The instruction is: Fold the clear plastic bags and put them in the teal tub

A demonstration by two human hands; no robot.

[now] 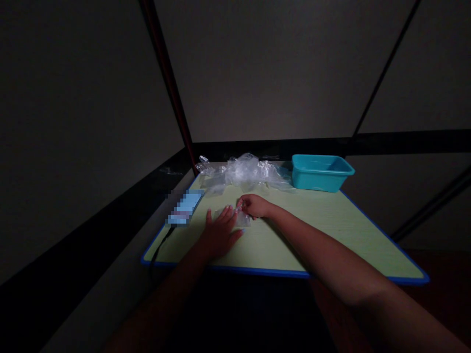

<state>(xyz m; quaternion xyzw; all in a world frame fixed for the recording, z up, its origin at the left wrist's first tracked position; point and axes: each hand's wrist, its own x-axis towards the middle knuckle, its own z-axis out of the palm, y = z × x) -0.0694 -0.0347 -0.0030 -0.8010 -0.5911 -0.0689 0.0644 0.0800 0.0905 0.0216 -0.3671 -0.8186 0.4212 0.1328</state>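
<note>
A small clear plastic bag (243, 219) lies flat on the pale green table (294, 235). My left hand (221, 231) rests on the bag's left part with its fingers spread. At the bag's upper edge my right hand (253, 206) is closed, its thumb and fingertips pinching the plastic. The two hands are almost touching, and they cover much of the bag. Whether anything is inside it I cannot tell.
A heap of crumpled clear plastic bags (245, 169) lies along the table's back edge. To its right stands a turquoise plastic basket (320, 182). A blurred-out phone (186, 207) with a cable (162, 242) lies at the left edge. Walls stand behind and left.
</note>
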